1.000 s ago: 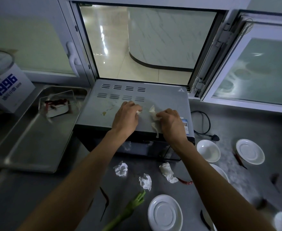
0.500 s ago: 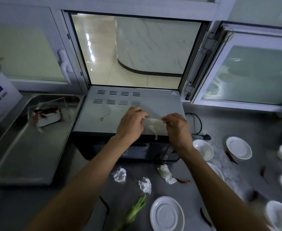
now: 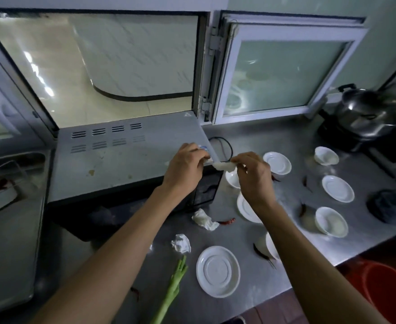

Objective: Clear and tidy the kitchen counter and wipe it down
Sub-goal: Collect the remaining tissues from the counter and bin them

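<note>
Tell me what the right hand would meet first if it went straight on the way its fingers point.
The right hand points left, toward the left hand. Both pinch one crumpled tissue between them, so it would probably meet the left hand's fingers first, above the microwave's right edge. Depth is unclear.

open window (image 3: 103, 66) behind | lidded pot (image 3: 370, 111) far right | red bucket (image 3: 388, 291) on floor
</note>
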### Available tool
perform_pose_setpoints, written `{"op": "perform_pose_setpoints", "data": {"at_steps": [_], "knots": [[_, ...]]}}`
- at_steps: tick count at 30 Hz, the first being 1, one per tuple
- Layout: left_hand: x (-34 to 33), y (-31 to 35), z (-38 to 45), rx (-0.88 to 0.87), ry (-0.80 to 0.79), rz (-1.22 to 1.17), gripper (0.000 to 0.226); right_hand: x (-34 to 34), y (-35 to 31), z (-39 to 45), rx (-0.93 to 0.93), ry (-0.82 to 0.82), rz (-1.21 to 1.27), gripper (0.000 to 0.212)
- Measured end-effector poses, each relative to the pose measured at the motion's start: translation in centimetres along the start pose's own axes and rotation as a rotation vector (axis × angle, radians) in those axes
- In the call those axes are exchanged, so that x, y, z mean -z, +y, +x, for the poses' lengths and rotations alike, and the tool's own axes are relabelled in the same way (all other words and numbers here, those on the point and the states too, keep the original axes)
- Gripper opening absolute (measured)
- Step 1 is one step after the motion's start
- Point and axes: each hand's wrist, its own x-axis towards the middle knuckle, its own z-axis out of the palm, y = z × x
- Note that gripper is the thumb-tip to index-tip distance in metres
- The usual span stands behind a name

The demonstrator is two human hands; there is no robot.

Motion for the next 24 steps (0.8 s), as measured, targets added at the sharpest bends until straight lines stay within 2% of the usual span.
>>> {"op": "perform_pose_setpoints", "data": {"at_steps": [11,24], "knots": [[-9.2,12.1,-1.3,-0.179,-0.179,-0.139,0.016,10.9,9.5,-10.1,-0.251,0.057,-0.136,0.027],[-23.2,36.9,-8.0,-0.426,-0.391,-0.239,0.018,30.1,20.9,-28.9,-0.548,0.198,-0.224,0.023]]}}
